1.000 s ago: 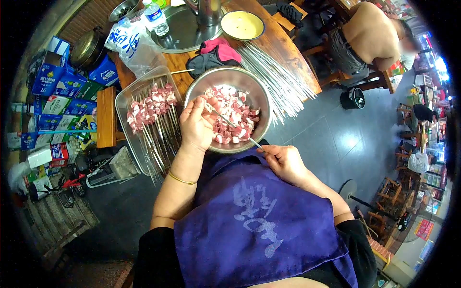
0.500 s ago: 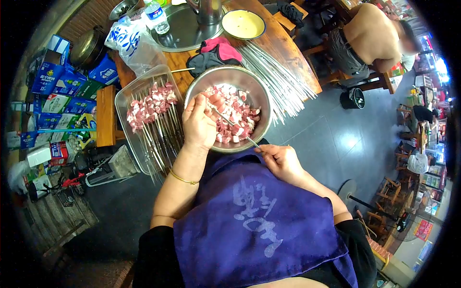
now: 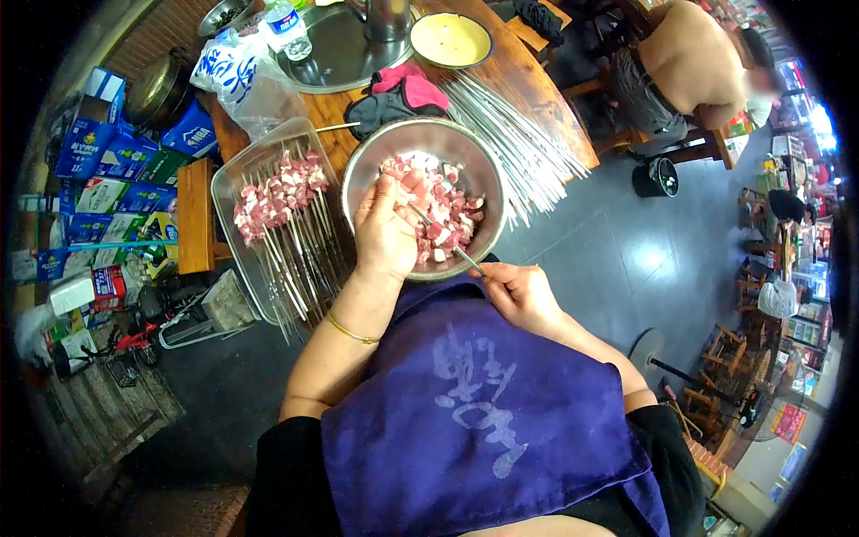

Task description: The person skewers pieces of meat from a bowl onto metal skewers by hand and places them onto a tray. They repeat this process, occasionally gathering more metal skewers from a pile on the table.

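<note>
Cubed raw red meat (image 3: 443, 215) fills the round steel bowl (image 3: 488, 192) at the wooden table's (image 3: 519, 76) edge; the left hand (image 3: 385, 234) pinches one piece (fingers closed on it) against the thin metal skewer (image 3: 447, 243), gripped by the right hand (image 3: 519, 295).

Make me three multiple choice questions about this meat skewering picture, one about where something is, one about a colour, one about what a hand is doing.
1. Where do the finished skewers lie?
A. In the tray left of the bowl
B. On the floor
C. On the yellow plate

2. What colour is the apron?
A. White
B. Blue
C. Green

3. What is the right hand doing?
A. Resting open on the lap
B. Holding a bottle
C. Gripping a skewer

Answers:
1 A, the tray holds them beside the bowl.
2 B, the cloth is deep blue.
3 C, its fingers pinch the skewer over the meat while the left hand works there.
</note>
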`<state>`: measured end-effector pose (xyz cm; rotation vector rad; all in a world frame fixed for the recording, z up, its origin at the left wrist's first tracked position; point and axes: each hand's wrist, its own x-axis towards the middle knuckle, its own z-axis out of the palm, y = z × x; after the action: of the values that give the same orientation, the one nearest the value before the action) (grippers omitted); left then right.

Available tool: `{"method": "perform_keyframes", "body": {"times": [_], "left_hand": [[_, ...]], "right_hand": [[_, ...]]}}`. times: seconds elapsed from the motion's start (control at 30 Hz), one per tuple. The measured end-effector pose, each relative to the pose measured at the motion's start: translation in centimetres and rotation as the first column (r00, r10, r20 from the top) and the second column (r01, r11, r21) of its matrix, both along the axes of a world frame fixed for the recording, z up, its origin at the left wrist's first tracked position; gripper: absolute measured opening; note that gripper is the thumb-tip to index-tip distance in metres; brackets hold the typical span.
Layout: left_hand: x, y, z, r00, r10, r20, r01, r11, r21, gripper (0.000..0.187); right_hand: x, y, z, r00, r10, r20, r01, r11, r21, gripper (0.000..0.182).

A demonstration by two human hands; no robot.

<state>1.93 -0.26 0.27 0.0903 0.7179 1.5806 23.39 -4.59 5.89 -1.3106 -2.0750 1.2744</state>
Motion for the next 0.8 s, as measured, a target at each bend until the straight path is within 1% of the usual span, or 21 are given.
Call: {"method": "perform_keyframes", "body": {"times": [0.07,0.1,0.2,0.3,0.4,0.43,0.47,0.5,0.53,0.57,0.63,0.67,0.7,0.73,0.77,0.8], "left_hand": [[0.4,-0.1,-1.0,0.999,-0.039,0.029,0.04,0.998,-0.039,0.016],[1.0,-0.3,-0.5,0.997,-0.059,0.045,0.06,0.998,-0.032,0.017],[2.5,-1.0,0.9,0.99,-0.126,0.07,0.127,0.992,-0.015,0.021],[2.1,-1.1,0.5,0.98,-0.193,0.04,0.192,0.981,0.034,0.03],[0.8,-1.7,0.4,0.923,-0.384,-0.037,0.386,0.918,0.09,0.05],[-0.2,-1.9,-0.8,0.896,-0.436,-0.09,0.444,0.863,0.241,0.069],[-1.9,-1.9,-2.2,0.877,-0.374,-0.301,0.434,0.886,0.163,0.073],[-4.0,-1.5,-3.2,0.805,-0.316,-0.501,0.412,0.907,0.089,0.078],[-5.5,-0.7,-2.2,0.679,-0.257,-0.687,0.322,0.946,-0.035,0.075],[-7.1,0.2,-1.3,0.502,-0.217,-0.837,0.206,0.97,-0.128,0.072],[-10.5,1.2,-1.7,0.38,-0.109,-0.919,0.162,0.986,-0.05,0.051],[-11.2,1.3,-1.8,0.174,-0.138,-0.975,0.198,0.975,-0.103,0.043],[-11.3,1.5,-0.9,-0.04,-0.155,-0.987,0.221,0.962,-0.16,0.034],[-11.3,1.8,0.0,-0.249,-0.158,-0.955,0.232,0.948,-0.217,0.028],[-10.5,2.2,0.6,-0.599,0.038,-0.8,0.289,0.942,-0.172,0.019],[-10.0,2.6,0.2,-0.67,0.143,-0.729,0.398,0.898,-0.189,0.019]], "right_hand": [[-0.4,0.2,-0.1,1.0,-0.018,0.014,0.018,1.0,0.004,0.022],[-0.6,0.4,-0.1,0.999,-0.028,0.022,0.028,1.0,0.005,0.022],[-1.3,1.1,-0.2,0.996,-0.072,0.049,0.075,0.995,-0.067,0.023],[-1.5,1.7,-0.4,0.997,-0.079,-0.02,0.075,0.987,-0.139,0.023],[-1.1,1.7,-0.6,0.978,-0.102,-0.183,0.039,0.947,-0.32,0.024],[-0.8,1.8,-0.9,0.958,-0.151,-0.243,0.058,0.935,-0.351,0.024],[-0.3,1.9,-1.2,0.932,-0.207,-0.299,0.08,0.919,-0.385,0.025],[0.6,2.1,-1.5,0.92,-0.245,-0.306,0.098,0.9,-0.426,0.025],[1.5,2.4,-1.7,0.906,-0.285,-0.312,0.116,0.878,-0.465,0.026],[2.5,2.6,-2.0,0.891,-0.326,-0.317,0.133,0.854,-0.503,0.027],[3.9,2.5,-3.3,0.842,-0.386,-0.377,0.179,0.859,-0.479,0.024],[4.5,2.5,-3.6,0.856,-0.388,-0.343,0.196,0.856,-0.479,0.023],[4.5,2.3,-3.8,0.849,-0.405,-0.339,0.217,0.852,-0.476,0.022],[4.5,2.0,-4.0,0.843,-0.422,-0.333,0.238,0.849,-0.472,0.022],[4.6,1.8,-4.1,0.838,-0.438,-0.327,0.259,0.845,-0.467,0.022],[4.5,1.7,-3.6,0.843,-0.427,-0.327,0.239,0.842,-0.483,0.022]]}}
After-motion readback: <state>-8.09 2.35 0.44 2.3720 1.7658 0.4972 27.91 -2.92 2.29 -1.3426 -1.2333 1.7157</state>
